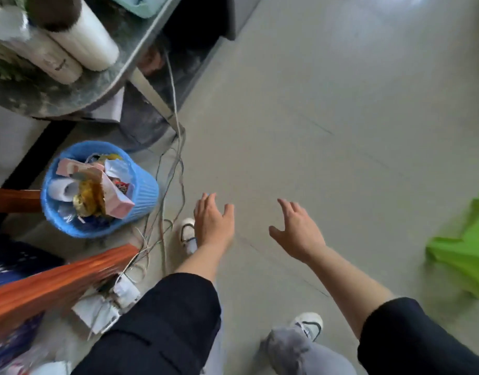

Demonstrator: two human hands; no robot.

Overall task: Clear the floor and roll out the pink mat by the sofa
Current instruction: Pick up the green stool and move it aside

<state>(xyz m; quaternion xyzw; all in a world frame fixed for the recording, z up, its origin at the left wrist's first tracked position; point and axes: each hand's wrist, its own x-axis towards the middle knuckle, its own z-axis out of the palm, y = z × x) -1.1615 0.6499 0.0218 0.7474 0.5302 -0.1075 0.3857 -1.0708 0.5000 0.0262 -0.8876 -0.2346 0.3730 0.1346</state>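
Note:
My left hand (212, 221) and my right hand (296, 234) both hang open over the grey floor (327, 117), fingers spread, holding nothing. Black sleeves cover both upper arms. A bright green bag or sheet (465, 247) lies on the floor at the right edge, apart from my right hand. No pink mat and no sofa cushion are in view. My feet in white shoes (188, 234) stand below the hands.
A blue wastebasket (141, 196) full of paper scraps stands at the left. Loose cables (173, 169) trail beside it to a white power strip (124, 290). Orange-brown wooden pieces (57, 282) jut in from the left. A grey round table (70, 98) carries white rolls.

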